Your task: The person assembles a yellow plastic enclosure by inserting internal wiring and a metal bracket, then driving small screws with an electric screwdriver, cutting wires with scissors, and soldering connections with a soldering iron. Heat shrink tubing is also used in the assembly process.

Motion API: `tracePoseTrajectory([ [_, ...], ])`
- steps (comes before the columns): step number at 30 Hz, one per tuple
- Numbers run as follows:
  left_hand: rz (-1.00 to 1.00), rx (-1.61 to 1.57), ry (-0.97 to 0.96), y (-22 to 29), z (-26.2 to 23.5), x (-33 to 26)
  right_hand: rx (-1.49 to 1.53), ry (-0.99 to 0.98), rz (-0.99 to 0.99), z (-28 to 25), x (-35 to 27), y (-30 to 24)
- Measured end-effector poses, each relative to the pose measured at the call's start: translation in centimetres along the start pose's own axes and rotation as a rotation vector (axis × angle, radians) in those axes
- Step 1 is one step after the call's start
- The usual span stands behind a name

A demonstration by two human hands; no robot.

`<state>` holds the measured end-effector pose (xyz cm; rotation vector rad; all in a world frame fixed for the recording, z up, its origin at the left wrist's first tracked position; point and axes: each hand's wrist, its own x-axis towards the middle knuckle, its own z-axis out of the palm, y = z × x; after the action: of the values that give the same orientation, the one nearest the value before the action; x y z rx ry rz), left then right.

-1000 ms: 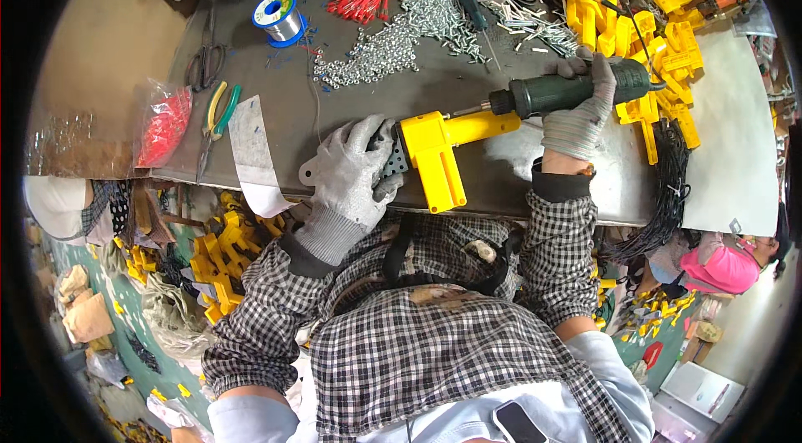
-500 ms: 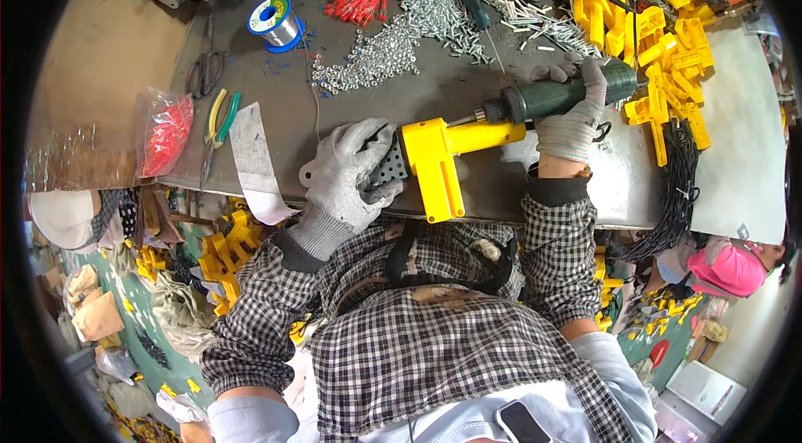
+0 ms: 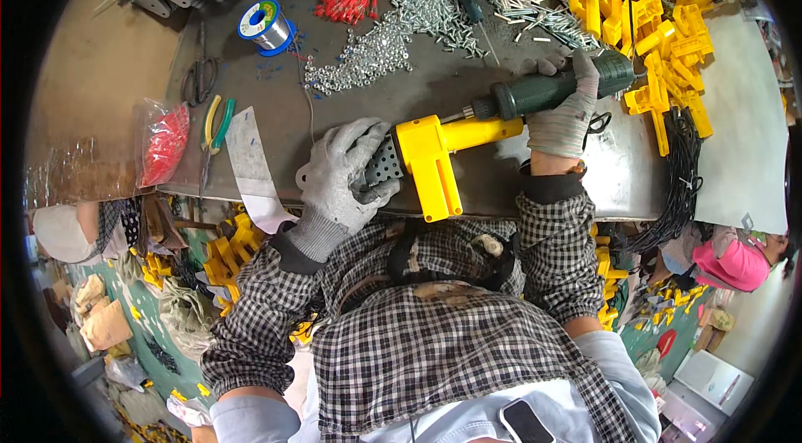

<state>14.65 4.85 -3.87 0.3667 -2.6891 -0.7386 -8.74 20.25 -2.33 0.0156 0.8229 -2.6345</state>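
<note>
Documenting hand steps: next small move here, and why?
Probably a light leftward push on the power screwdriver: the right hand holds it, its bit points left at the yellow housing, and the left hand holds the perforated plate beside it. Contact unclear.

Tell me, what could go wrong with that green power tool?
The bit pointing at the yellow part could slip toward the left hand, whose fingers grip the perforated plate beside that part. Or the green tool held in the right hand might knock the loose screws lying beyond it.
</note>
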Motion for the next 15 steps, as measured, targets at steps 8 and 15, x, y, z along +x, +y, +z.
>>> tracePoseTrajectory([
  [8, -0.124, -0.312, -0.069, -1.2, -0.8, 1.0, 0.004, 0.016, -0.015, -0.2, -0.3, 0.0],
  [15, 0.295, 0.623, -0.476, -0.9, 0.2, 13.8, 0.017, 0.073, -0.002, 0.7, -0.8, -0.1],
])
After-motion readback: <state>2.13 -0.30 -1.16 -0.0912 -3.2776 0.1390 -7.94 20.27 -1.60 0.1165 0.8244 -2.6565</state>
